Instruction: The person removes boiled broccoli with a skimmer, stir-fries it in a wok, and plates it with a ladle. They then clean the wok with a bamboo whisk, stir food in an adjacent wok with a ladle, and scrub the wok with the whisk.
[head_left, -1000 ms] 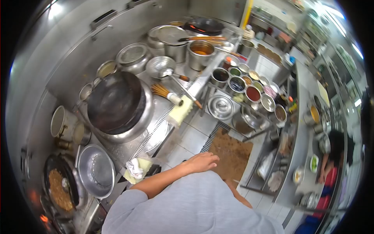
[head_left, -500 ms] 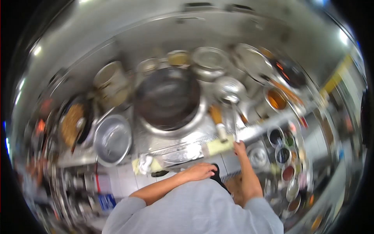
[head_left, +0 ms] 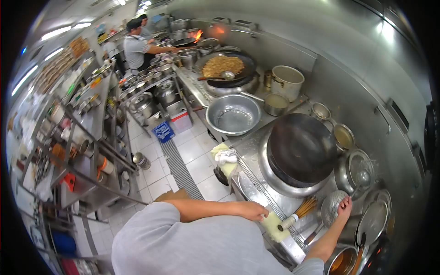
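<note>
My right hand (head_left: 344,207) is closed around the handle of a metal ladle (head_left: 363,178). The ladle's bowl is over a round metal pot (head_left: 344,170) at the back right. Just beside this hand lies a perforated strainer (head_left: 331,210). My left hand (head_left: 254,211) hovers at the front of the stove by my waist, loosely bent and holding nothing. Close to it are a yellowish cloth (head_left: 275,227) and a bamboo brush (head_left: 306,207) with a wrapped white handle. A large dark wok (head_left: 300,149) sits on the burner ring ahead, its inside bare.
Left of the wok stand a wide metal basin (head_left: 233,114), a small saucepan (head_left: 276,104) and a tall pot (head_left: 288,82). Farther off, another wok holds brown food (head_left: 223,66). Co-workers (head_left: 136,48) stand near a flame. A pot of orange liquid (head_left: 341,262) is at lower right.
My view has swung left, bringing the aisle and co-workers into sight. My right hand has moved with the ladle from the stove's front edge to beside the strainer.
</note>
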`<state>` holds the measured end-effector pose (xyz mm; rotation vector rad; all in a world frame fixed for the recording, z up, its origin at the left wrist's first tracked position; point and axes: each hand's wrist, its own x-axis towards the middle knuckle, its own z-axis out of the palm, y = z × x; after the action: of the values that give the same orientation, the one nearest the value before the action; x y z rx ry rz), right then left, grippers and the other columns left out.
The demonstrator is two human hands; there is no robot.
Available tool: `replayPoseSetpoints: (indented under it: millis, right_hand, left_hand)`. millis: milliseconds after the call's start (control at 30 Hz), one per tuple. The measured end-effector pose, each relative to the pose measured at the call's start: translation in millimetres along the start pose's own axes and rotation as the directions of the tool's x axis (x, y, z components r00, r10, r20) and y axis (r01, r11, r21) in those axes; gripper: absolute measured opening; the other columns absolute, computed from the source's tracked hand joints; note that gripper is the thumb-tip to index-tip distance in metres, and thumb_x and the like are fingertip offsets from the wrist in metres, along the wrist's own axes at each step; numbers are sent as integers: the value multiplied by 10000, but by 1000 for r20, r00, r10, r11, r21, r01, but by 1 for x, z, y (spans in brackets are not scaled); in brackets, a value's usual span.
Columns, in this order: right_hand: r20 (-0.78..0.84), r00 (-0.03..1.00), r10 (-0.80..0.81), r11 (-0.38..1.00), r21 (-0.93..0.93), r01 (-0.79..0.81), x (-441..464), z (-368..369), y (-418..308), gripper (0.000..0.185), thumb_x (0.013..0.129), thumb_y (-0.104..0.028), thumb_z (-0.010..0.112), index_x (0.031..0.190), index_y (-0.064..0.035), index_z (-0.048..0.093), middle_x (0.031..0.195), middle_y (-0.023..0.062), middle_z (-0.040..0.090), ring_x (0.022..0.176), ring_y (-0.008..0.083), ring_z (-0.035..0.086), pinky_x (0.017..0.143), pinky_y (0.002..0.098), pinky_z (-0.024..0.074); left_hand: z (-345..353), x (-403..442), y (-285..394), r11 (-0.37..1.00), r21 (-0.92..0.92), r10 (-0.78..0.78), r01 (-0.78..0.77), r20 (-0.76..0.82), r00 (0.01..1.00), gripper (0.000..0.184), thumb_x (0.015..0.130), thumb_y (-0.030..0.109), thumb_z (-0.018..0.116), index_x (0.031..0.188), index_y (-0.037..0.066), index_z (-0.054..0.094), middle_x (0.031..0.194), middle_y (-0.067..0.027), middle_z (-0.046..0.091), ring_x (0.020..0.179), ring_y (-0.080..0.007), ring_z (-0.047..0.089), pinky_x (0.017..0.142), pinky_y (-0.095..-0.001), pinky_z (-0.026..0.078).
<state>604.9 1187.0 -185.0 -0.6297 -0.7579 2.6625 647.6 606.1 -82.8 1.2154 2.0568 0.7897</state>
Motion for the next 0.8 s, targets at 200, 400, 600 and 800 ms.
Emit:
replayPoseSetpoints:
  millis: [200,400,600,800]
  right_hand:
    - [-260,956,-135,941,-335,41,7,30,22,193,1019,-178,479,842,-100,468,647,-24,458,467,71,404,364,247,304]
    - [166,985,-49,980,198,15,-67,64,10,168,1009,-114,463,1044,35,533,677,-10,487,441,46,378,343,224,275]
    - [275,961,26,927,353,-126,-203,146,32,318,1013,-106,410,1191,152,466,773,34,468,485,35,426,360,216,292]
    - [167,966,197,948,217,-231,-312,205,88,316,1000,-117,430,1221,84,532,781,15,473,469,19,444,328,214,336]
  left_hand:
    - [3,-26,-1,993,-61,-113,105,-157,981,305,938,244,577,1197,83,582,1046,-146,598,1001,-316,601,884,-419,473]
    - [-24,-10,-29,919,394,244,-20,-528,813,435,812,96,663,1239,65,591,1388,-195,471,1261,-356,483,1022,-443,429]
    - [-90,28,-50,879,475,293,43,-609,737,562,822,139,687,1354,96,513,1454,-203,401,1330,-374,412,1055,-497,380]
    - [-85,73,-106,776,621,261,108,-472,842,623,864,252,671,1412,64,443,1347,-159,476,1335,-341,386,1078,-515,354]
